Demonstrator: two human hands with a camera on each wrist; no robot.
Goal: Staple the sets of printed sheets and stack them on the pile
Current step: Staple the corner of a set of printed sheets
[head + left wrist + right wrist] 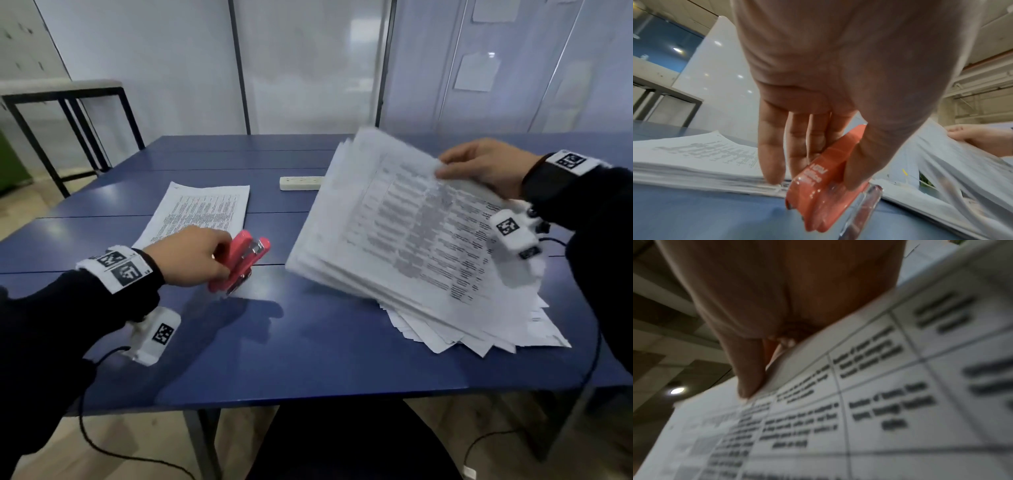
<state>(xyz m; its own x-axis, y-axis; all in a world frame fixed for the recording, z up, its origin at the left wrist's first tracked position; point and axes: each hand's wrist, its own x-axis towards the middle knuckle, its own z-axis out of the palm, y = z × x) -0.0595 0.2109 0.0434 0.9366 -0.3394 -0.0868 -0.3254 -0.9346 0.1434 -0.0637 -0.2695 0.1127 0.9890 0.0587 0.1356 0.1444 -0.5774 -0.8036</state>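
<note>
A person seated at a blue table [308, 342] works with both hands over printed sheets. The left hand [191, 255] grasps a red stapler [241, 260] above the tabletop at the near left, thumb on one side and fingers [772, 146] on the other, as the left wrist view shows; the stapler tilts, its metal base angled toward the table. Just beyond that hand, a flat pile of printed sheets [205, 209] lies on the table's left half, its near edge touching or all but touching the hand's fingertips in the left wrist view.

On the right, the right hand [486, 168] pinches the far edge of a thick, fanned bundle of printed pages [411, 233], lifting its far side so the pages slope up from the table; their near edges rest on loose sheets [479, 335] spread untidily beneath, near the table's right front edge. The right wrist view shows a finger [748, 369] pressed on a page printed with a ruled table of text, blurred.

A white power strip [300, 183] lies on the far middle of the table, between the two heaps of paper. Both wrists wear white bands with black-and-white markers and small white camera units. A dark-framed bench [65, 96] stands against the pale wall panels at the far left.
</note>
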